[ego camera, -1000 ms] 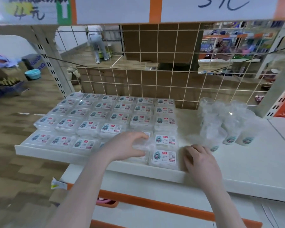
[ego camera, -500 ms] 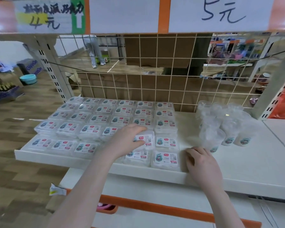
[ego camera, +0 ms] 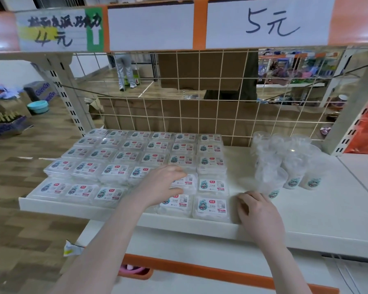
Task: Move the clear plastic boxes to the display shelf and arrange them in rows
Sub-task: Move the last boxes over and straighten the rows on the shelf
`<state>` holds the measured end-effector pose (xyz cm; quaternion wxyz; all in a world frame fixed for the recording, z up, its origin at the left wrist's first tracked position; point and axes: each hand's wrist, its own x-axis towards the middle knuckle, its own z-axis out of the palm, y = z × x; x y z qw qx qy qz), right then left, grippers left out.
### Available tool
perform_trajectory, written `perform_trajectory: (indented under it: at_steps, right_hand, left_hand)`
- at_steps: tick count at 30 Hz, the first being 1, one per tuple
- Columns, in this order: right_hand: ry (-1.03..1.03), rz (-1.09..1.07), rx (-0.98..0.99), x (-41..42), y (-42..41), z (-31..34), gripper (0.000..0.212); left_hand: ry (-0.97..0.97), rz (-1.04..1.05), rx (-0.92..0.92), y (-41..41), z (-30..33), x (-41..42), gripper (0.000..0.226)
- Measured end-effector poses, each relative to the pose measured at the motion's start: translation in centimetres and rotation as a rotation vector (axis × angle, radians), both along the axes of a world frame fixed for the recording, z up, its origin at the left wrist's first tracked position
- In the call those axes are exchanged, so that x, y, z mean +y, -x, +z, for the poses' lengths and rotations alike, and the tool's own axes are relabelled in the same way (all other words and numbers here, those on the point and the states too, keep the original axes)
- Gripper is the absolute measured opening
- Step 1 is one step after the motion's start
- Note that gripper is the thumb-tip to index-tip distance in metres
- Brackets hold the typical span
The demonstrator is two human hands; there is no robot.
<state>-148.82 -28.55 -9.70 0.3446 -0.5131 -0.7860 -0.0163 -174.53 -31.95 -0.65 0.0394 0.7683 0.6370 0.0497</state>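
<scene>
Several clear plastic boxes [ego camera: 123,155] with white labels lie in rows on the left half of the white display shelf [ego camera: 306,213]. My left hand [ego camera: 159,187] grips one box [ego camera: 187,182] in the second row from the front, thumb at its near edge, fingers over its far edge. My right hand [ego camera: 257,211] rests on the shelf with curled fingers against the right side of the front-right box [ego camera: 211,206].
A cluster of clear plastic cups [ego camera: 285,164] stands on the shelf at the right. A wire grid back panel [ego camera: 200,98] closes the rear. Price signs [ego camera: 266,24] hang overhead. An orange-edged lower shelf [ego camera: 200,270] lies below.
My left hand has carried the box back from the front row onto the second row. My right hand stays by the front-right box. The camera tilted up a little.
</scene>
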Motion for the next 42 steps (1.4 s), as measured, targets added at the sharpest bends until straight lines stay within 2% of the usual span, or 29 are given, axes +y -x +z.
perform_trajectory:
  at_steps: [15, 24, 33, 42]
  right_hand:
    - [-0.027, 0.029, 0.033, 0.0, -0.2, 0.0, 0.018]
    - [0.01, -0.029, 0.052, -0.3, 0.0, 0.1, 0.019]
    - [0.007, -0.372, 0.093, -5.4, 0.4, 0.5, 0.02]
    - [0.016, -0.756, -0.017, -12.8, -3.1, 1.7, 0.024]
  left_hand:
    - [-0.017, 0.136, -0.016, 0.2, -0.8, -0.4, 0.047]
    - [-0.017, 0.121, -0.033, 0.5, -1.2, -0.6, 0.049]
    - [-0.076, 0.03, -0.103, 0.0, -1.1, -0.8, 0.046]
    - [-0.147, -0.185, -0.224, -5.3, -1.6, -1.7, 0.044]
